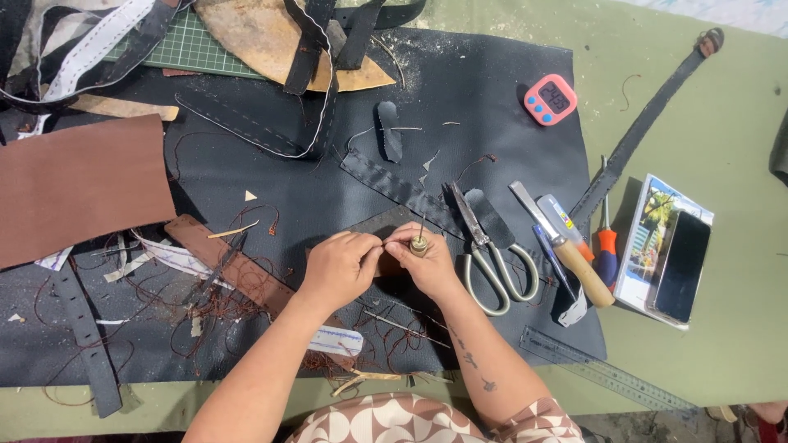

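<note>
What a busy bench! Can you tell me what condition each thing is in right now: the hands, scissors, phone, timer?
Left hand: pinched shut on thin thread.
Right hand: gripping small wooden-handled awl, point up.
Silver metal scissors: closed, lying flat.
Black smartphone: screen dark, resting on a booklet.
Pink digital timer: display lit, face up.
Dark leather strip: flat, stitched edge.
</note>
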